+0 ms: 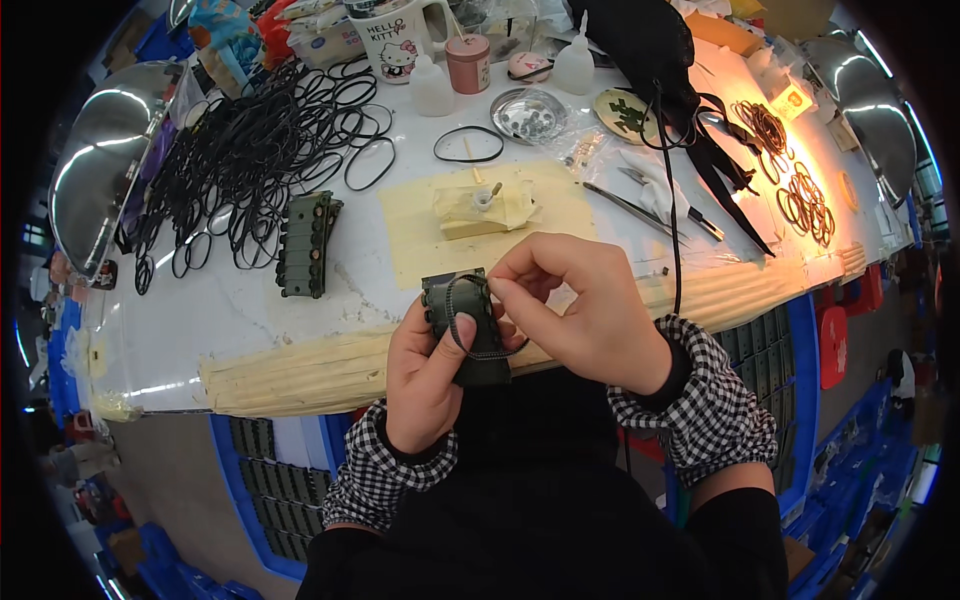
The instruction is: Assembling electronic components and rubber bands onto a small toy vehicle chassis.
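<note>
My left hand point(425, 375) is closed around a dark green moulded plastic piece point(482, 373) with small round wheels along its side, held upright just over the table's front edge. A thin black toothed rubber band point(452, 300) loops across the face of that piece, and my left thumb presses on it. At the piece's top right corner, my right hand point(590, 310) has thumb and forefinger pinched together on the band. Part of the band is hidden behind my fingers. A similar dark green wheeled piece point(305, 245) lies on the table to the left.
A big heap of black bands point(240, 150) covers the back left. Ahead stands a small block wrapped in yellowish tape point(485, 212). Tweezers point(630, 210), a metal dish point(528, 116) and white squeeze bottles point(573, 65) lie beyond. Blue trays point(225, 470) of green pieces sit below the table.
</note>
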`<state>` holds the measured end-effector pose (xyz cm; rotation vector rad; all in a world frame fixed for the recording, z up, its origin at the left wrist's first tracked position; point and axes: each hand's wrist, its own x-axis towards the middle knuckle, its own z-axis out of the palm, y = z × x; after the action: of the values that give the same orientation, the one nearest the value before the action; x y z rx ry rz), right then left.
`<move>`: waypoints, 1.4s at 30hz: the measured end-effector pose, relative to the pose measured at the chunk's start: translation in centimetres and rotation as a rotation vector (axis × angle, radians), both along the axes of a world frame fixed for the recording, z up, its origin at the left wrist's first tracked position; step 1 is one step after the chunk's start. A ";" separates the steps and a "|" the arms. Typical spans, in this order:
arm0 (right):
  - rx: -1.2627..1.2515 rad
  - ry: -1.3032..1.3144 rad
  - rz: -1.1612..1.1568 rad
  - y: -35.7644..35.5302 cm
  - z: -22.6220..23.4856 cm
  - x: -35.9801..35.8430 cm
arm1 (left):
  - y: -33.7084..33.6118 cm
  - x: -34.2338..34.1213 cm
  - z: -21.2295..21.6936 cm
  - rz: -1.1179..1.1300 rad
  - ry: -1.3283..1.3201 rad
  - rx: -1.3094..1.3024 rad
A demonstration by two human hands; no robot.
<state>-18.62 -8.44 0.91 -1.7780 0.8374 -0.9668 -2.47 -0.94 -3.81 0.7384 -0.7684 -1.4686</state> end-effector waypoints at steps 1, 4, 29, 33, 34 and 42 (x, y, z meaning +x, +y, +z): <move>-0.001 0.001 -0.004 0.0 0.0 0.0 | 0.0 0.1 0.0 -0.017 0.025 0.010; 0.029 -0.016 -0.017 -0.2 0.0 0.1 | -0.2 0.1 0.1 -0.011 0.048 0.033; 0.236 -0.204 -0.152 1.2 -1.9 1.7 | -0.4 0.7 -0.6 0.004 0.175 0.080; -0.009 -0.167 -0.161 1.2 -2.5 1.8 | -0.3 0.8 -1.1 0.006 0.189 0.044; -0.140 -0.085 -0.174 1.2 -2.4 1.8 | -0.2 0.8 -1.3 0.020 0.181 0.040; 0.161 -0.093 -0.129 2.0 -1.1 1.1 | 0.0 0.0 -0.7 0.073 0.060 0.024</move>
<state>-17.57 -6.48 -0.20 -1.5460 0.9524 -1.0281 -2.48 -0.89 -4.48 0.7305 -0.6727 -1.4297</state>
